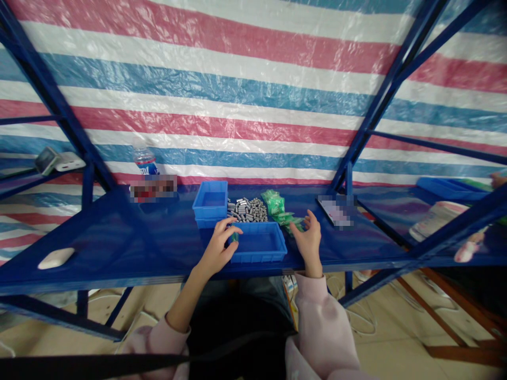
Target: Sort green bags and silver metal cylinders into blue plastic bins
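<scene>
My left hand [219, 244] is at the left end of the front blue tray [259, 257], fingers curled. Between its thumb and fingertips shows a small green plastic bag [235, 236], partly hidden by the fingers. My right hand [309, 237] is just right of that tray, thumb and fingers apart. Its thumb is close to some loose green plastic bags [287, 218]; whether it touches them I cannot tell. Behind the tray lies a pile of small metal cylinders [249, 210]. A bundle of green bags [273, 202] sits right of the pile.
Stacked blue bins [210, 200] stand left of the pile. A bottle [146, 161] is at the back left, a white mouse-like object [56, 258] at the front left. A phone [335, 211] lies to the right. Blue frame posts [362, 132] flank the table. Another person's hand [498, 179] shows far right.
</scene>
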The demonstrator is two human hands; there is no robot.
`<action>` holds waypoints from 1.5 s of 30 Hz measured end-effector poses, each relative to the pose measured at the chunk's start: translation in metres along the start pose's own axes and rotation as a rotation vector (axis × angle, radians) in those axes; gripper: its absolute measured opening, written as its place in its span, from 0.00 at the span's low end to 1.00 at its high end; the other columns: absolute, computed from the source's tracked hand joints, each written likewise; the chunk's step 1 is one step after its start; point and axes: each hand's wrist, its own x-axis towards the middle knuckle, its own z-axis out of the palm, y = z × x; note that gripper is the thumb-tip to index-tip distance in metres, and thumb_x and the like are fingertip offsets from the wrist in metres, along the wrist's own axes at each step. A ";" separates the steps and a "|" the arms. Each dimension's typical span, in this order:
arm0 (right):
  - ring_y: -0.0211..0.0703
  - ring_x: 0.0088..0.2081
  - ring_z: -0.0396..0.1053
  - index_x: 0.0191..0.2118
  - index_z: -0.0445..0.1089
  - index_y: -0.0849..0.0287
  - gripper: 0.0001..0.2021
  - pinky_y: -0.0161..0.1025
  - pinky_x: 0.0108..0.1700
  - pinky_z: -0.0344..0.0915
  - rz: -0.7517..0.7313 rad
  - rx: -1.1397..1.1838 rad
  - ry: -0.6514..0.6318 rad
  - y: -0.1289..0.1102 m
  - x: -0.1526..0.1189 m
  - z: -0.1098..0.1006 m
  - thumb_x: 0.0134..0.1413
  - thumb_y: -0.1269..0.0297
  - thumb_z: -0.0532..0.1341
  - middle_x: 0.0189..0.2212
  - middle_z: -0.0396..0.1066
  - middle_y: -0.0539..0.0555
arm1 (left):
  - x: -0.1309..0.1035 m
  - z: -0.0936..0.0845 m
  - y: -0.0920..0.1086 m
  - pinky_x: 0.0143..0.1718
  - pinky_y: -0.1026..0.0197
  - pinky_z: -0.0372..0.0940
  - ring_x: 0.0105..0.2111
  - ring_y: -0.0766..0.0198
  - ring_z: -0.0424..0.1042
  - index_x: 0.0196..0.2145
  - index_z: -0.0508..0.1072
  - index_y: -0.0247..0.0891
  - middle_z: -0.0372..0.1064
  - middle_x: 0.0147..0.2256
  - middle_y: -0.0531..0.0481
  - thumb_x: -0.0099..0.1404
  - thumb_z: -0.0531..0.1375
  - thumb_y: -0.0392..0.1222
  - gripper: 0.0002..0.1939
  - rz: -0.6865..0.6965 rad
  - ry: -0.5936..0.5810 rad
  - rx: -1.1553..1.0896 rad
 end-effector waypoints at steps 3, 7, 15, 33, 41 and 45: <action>0.51 0.44 0.69 0.60 0.57 0.65 0.37 0.48 0.48 0.67 0.008 0.086 0.075 -0.003 -0.001 -0.002 0.44 0.54 0.63 0.50 0.61 0.65 | 0.000 0.000 0.000 0.61 0.44 0.52 0.59 0.51 0.56 0.43 0.71 0.41 0.58 0.56 0.44 0.61 0.53 0.31 0.15 0.006 0.003 -0.003; 0.49 0.45 0.68 0.60 0.58 0.61 0.35 0.47 0.48 0.68 0.009 0.141 0.182 -0.005 -0.001 -0.004 0.45 0.55 0.63 0.50 0.60 0.63 | 0.000 -0.001 0.002 0.60 0.45 0.52 0.58 0.52 0.56 0.45 0.70 0.41 0.59 0.55 0.43 0.62 0.52 0.31 0.15 0.006 0.000 -0.010; 0.48 0.48 0.67 0.55 0.61 0.58 0.32 0.50 0.47 0.70 -0.032 0.351 0.370 -0.027 -0.003 -0.013 0.43 0.56 0.66 0.51 0.59 0.60 | 0.001 -0.001 0.003 0.60 0.46 0.53 0.56 0.53 0.58 0.46 0.69 0.40 0.61 0.53 0.44 0.61 0.52 0.30 0.17 -0.003 0.026 -0.022; 0.45 0.50 0.68 0.53 0.65 0.52 0.24 0.43 0.47 0.71 -0.271 0.473 -0.635 -0.113 -0.050 -0.006 0.48 0.69 0.64 0.52 0.62 0.57 | 0.001 0.000 0.002 0.60 0.49 0.53 0.57 0.55 0.58 0.51 0.65 0.41 0.61 0.53 0.45 0.61 0.53 0.31 0.20 0.005 0.046 -0.074; 0.43 0.42 0.70 0.53 0.65 0.54 0.25 0.46 0.46 0.69 -0.273 0.230 -0.784 -0.114 -0.052 0.005 0.47 0.69 0.64 0.49 0.66 0.56 | 0.002 0.000 0.003 0.60 0.48 0.53 0.56 0.54 0.58 0.51 0.66 0.41 0.61 0.52 0.44 0.61 0.53 0.31 0.20 0.002 0.039 -0.078; 0.41 0.40 0.70 0.53 0.64 0.56 0.24 0.44 0.45 0.70 -0.211 0.254 -0.837 -0.113 -0.052 0.008 0.47 0.71 0.62 0.50 0.66 0.57 | 0.002 0.000 0.003 0.60 0.48 0.53 0.56 0.54 0.58 0.51 0.65 0.41 0.61 0.53 0.44 0.61 0.53 0.31 0.20 0.008 0.035 -0.068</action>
